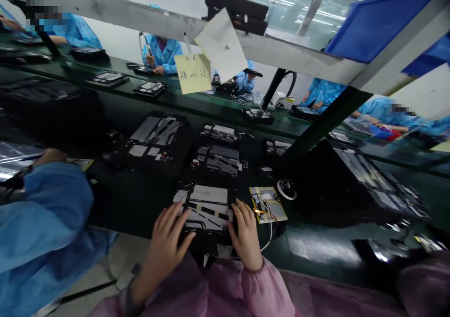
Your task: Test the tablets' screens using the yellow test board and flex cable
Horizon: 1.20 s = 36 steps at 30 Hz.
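Two hands, both on one unit. Left hand [168,244] has its fingers spread and lies flat on the near-left part of an opened tablet [207,207]. Right hand [246,237] sits on its right edge, fingers loosely bent and tips on the surface. Neither hand is clasped round anything, and I cannot tell whether they press or only rest.

The tablet lies directly under the fingertips, flat on the dark green bench [316,249], with its insides up: grey plates, with thin strips crossing them.

Just beside the right fingertips is a small yellow-taped module [269,204], with a white cable [270,235] curling down from it past the right hand. A little past the module sits a tape roll [286,189].

Beyond the fingers, well apart, are more opened units [218,159], and another is off to the far left [154,134]. Left of the left hand is a co-worker's blue sleeve [45,223].

Progress, judged from how things lie: the unit is open with no cover on. The strips look already laid and the yellow module lies outside the unit. So fitting and closing look not yet done, likely mid-way.
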Motion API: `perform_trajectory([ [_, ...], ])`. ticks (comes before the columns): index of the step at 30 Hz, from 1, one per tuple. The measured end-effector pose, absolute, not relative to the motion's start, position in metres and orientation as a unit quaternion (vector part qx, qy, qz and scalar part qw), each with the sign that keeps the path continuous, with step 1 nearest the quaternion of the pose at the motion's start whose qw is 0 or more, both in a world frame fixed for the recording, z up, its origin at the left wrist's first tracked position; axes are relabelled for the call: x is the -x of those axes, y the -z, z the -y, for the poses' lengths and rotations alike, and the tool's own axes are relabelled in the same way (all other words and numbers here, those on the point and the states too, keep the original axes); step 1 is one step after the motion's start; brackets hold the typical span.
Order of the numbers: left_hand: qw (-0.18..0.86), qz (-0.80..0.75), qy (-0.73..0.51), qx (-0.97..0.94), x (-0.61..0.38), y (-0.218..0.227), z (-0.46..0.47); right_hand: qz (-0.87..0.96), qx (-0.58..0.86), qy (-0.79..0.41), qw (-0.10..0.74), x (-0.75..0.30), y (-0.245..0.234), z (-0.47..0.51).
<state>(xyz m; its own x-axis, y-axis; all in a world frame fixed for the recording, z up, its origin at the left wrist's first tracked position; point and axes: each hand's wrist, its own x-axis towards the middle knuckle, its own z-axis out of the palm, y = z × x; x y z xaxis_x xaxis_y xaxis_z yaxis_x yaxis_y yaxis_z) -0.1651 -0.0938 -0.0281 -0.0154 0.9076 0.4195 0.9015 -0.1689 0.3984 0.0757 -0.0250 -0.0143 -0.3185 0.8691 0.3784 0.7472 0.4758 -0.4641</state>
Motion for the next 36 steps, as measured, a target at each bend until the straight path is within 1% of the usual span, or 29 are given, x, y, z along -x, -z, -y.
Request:
perform_trajectory([
  [3,-0.001,-0.578,-0.226,-0.784,0.139,0.021,0.081,0.868,0.439,-0.073,0.220,-0.061,0.004,0.005],
  [6,-0.001,-0.553,-0.201,-0.809,0.122,0.019,0.074,0.893,0.421,-0.059,0.150,-0.052,0.000,-0.011],
  [8,0.032,-0.539,-0.201,-0.817,0.116,0.014,0.072,0.906,0.403,-0.059,0.116,-0.047,-0.001,-0.019],
  [10,0.088,-0.509,-0.209,-0.831,0.116,0.007,0.071,0.914,0.386,-0.053,0.110,-0.045,-0.002,-0.023],
  [12,0.129,-0.482,-0.234,-0.834,0.123,0.001,0.075,0.904,0.398,-0.057,0.145,-0.047,0.000,-0.022],
  [13,0.133,-0.487,-0.255,-0.824,0.130,0.000,0.078,0.888,0.417,-0.071,0.179,-0.051,0.002,-0.020],
  [17,0.084,-0.621,-0.332,-0.705,0.178,0.017,0.097,0.753,0.526,-0.169,0.359,-0.079,0.019,-0.001],
  [19,0.074,-0.665,-0.330,-0.666,0.201,0.036,0.105,0.690,0.564,-0.210,0.401,-0.091,0.029,0.012],
  [22,0.085,-0.658,-0.343,-0.665,0.218,0.060,0.112,0.648,0.584,-0.250,0.420,-0.092,0.037,0.030],
  [24,0.080,-0.659,-0.351,-0.660,0.216,0.067,0.115,0.635,0.586,-0.253,0.434,-0.086,0.038,0.036],
  [29,0.054,-0.704,-0.353,-0.613,0.197,0.054,0.120,0.615,0.604,-0.254,0.439,-0.078,0.031,0.035],
  [34,0.129,-0.740,-0.336,-0.569,0.192,0.053,0.124,0.582,0.598,-0.278,0.477,-0.077,0.003,0.031],
  [36,0.149,-0.728,-0.357,-0.566,0.195,0.054,0.125,0.582,0.589,-0.265,0.494,-0.074,-0.013,0.031],
])
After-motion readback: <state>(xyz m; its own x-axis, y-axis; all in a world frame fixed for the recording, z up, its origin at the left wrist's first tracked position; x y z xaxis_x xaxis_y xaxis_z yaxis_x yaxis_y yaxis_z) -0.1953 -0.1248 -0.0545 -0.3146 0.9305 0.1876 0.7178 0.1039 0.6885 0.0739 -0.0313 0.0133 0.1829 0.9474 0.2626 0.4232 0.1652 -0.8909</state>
